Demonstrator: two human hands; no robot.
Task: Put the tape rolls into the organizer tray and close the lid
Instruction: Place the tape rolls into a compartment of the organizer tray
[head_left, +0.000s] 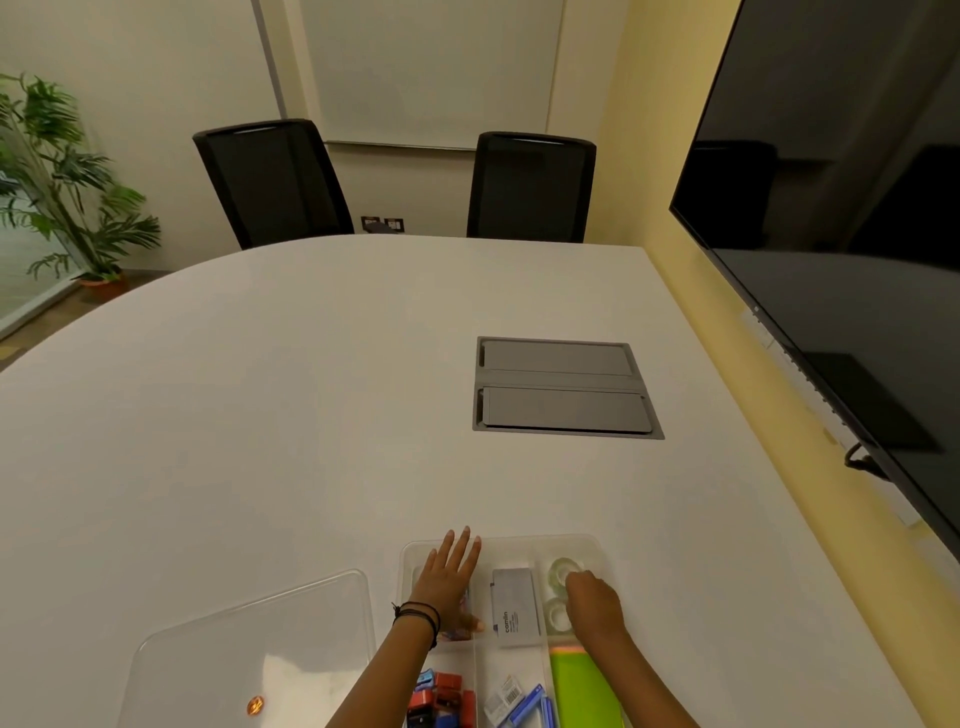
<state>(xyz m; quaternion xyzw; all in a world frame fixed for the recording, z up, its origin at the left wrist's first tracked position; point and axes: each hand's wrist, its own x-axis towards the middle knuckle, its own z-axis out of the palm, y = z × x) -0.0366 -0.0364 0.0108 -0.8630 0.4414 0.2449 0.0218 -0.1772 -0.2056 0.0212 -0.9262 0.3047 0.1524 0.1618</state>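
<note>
A clear plastic organizer tray with several compartments sits at the near edge of the white table. Two clear tape rolls lie in its far right compartment: one further away, one nearer. My right hand is over that compartment, fingertips curled on the far tape roll and partly hiding both. My left hand lies flat with fingers spread over the tray's far left compartment. The clear lid rests flat on the table left of the tray.
A grey box lies in the middle compartment. Red and blue small items, blue clips and green sheets fill the near compartments. A grey cable hatch is set in the table. Two black chairs stand beyond; a dark screen hangs at right.
</note>
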